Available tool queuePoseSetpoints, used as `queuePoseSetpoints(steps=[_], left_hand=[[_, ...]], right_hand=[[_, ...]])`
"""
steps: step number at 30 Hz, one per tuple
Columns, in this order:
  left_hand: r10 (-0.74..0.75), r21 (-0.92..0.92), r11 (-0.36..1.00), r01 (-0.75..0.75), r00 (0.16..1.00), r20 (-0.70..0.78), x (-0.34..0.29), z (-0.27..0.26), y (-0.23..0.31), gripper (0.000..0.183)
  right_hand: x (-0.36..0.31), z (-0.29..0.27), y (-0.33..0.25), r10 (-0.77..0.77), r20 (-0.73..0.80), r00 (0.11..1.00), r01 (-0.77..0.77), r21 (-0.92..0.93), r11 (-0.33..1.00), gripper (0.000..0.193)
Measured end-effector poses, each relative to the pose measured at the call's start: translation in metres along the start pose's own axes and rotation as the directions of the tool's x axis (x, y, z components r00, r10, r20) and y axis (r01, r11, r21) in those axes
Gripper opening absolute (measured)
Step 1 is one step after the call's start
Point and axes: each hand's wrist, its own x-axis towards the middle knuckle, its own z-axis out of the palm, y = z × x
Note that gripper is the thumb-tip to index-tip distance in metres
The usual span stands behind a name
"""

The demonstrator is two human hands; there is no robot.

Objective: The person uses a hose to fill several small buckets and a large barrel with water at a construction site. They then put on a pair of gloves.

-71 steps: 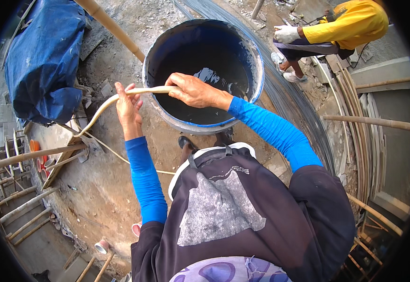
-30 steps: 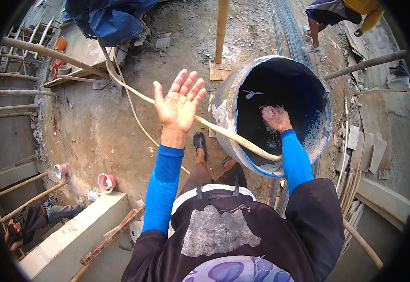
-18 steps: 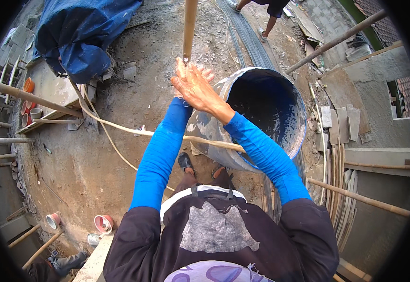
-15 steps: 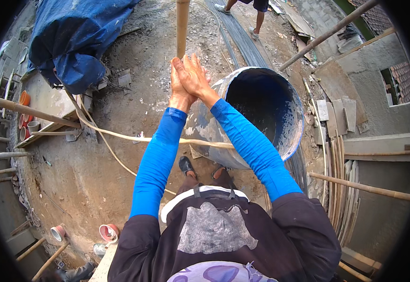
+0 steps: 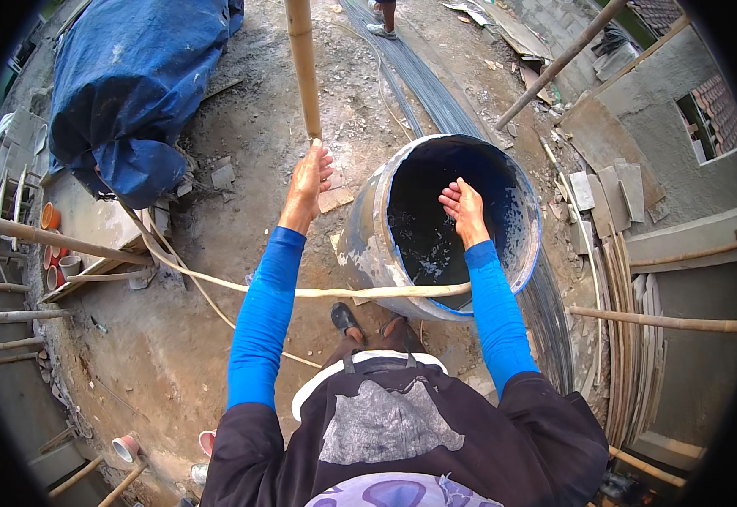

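My left hand point(image 5: 308, 188) is raised with nothing in it. Its fingers are loosely bent and apart, just below the lower end of a bamboo pole point(image 5: 302, 68) in view. Over the mouth of a large worn blue drum point(image 5: 377, 232), my right hand point(image 5: 465, 209) hangs empty, its fingers loosely curved to the left. Dark water point(image 5: 428, 253) with light specks on it shows inside the drum. A long pale strip, pole or hose point(image 5: 335, 293), passes between me and the drum, below both hands. Blue sleeves cover my forearms.
A blue tarpaulin point(image 5: 136, 84) covers a pile at the far left. Orange and white buckets point(image 5: 56, 262) stand by a board below it. Dark metal rods point(image 5: 419, 76) lie behind the drum, where another person's leg point(image 5: 384, 19) shows. Bamboo poles point(image 5: 656, 319) jut in at the right.
My hands were pressed together beside the drum. They have parted: the right moved over the drum's mouth, the left stayed near the pole. The other person has moved left, partly out of view.
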Motion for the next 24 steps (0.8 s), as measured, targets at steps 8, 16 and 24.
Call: queuePoseSetpoints(steps=[8, 16, 24], left_hand=[[-0.14, 0.787, 0.602, -0.133, 0.953, 0.268, -0.136, -0.005, -0.05, 0.064], [-0.03, 0.281, 0.958, 0.052, 0.996, -0.083, -0.114, 0.021, -0.075, 0.059], [-0.073, -0.487, 0.874, -0.005, 0.987, -0.141, -0.001, 0.026, -0.109, 0.05]], right_hand=[[0.128, -0.128, 0.173, 0.574, -0.099, 0.813, -0.56, 0.135, 0.817, 0.04], [0.093, -0.05, 0.071, 0.313, 0.847, 0.43, -0.758, 0.151, 0.634, 0.045], [-0.11, 0.12, -0.1, -0.163, 0.985, 0.054, 0.981, -0.022, 0.192, 0.025]])
